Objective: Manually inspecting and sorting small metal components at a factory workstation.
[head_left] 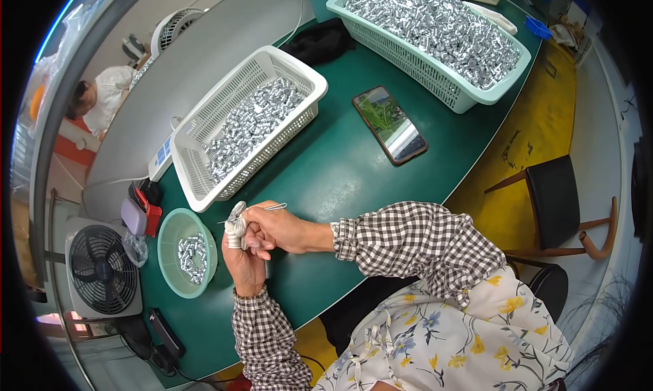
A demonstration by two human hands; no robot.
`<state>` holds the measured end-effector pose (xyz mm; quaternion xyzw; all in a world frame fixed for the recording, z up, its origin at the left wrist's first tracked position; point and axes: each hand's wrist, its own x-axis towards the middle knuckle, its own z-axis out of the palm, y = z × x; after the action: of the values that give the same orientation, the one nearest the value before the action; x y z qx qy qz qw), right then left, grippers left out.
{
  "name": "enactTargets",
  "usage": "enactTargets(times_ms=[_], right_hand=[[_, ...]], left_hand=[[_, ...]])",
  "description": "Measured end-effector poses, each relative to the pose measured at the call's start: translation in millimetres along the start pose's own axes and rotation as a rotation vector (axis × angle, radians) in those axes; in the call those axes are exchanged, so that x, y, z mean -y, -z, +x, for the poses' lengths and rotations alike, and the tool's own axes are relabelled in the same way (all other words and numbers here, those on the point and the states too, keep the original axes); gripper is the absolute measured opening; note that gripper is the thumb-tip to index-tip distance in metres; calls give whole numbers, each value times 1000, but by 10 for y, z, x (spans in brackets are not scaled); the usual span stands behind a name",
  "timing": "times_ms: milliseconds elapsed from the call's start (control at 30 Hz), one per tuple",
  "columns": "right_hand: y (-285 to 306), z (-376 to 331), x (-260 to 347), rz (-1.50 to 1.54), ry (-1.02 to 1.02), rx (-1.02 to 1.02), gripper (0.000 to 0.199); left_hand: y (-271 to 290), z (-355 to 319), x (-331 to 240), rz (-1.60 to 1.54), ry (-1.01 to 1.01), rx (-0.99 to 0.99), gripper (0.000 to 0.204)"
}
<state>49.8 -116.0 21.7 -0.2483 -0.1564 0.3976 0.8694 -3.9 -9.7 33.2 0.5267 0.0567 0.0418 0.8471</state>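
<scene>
- Writing: a flat device (162,158) beside the white basket has a blue panel whose markings are too small to read
- Edges: the green bench (320,193) curves from the upper right down to the person's lap; its green surface shows between the hands, the white basket (314,95) and the dark-framed phone (391,125)
- Beyond the phone, a pale green basket (408,57) heaped with silver metal pieces stands near the bench's right edge; the white basket holds a shallower layer of them
- Pose: both forearms, in checked sleeves (408,241), meet over the bench, the right reaching leftward, the left rising from the lower edge
- The right hand (282,229) has its grip closed on a slim metal tool (277,206), the looped end pointing right, the thin tip by the left fingers
- The left hand (243,265), with white coverings on its fingers, is raised close against the right; whether its grip pinches a piece cannot be told
- Just left of it sits a green bowl (171,231) of metal pieces (192,258)
</scene>
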Motion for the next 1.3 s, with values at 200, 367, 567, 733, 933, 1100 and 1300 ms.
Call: enactTargets(times_ms=[200,367,567,733,933,1100,1300], right_hand=[[19,21,-106,-780,413,-58,20],[105,-47,-161,-1958,709,-66,12],[28,-75,-204,-2103,707,-103,10],[21,-92,-171,-2034,702,-137,11],[29,-58,-48,-1656,625,-54,16],[0,-37,-96,-925,466,-63,19],[23,-69,-225,-2043,781,-100,13]], left_hand=[[301,73,97,-284,36,288,34],[277,88,105,-131,44,3,29],[212,77,153,43,-1,-97,25],[153,42,169,108,-24,-119,25],[145,60,141,-169,12,-36,26],[272,76,128,-454,69,260,29],[171,57,180,-83,-84,-150,28]])
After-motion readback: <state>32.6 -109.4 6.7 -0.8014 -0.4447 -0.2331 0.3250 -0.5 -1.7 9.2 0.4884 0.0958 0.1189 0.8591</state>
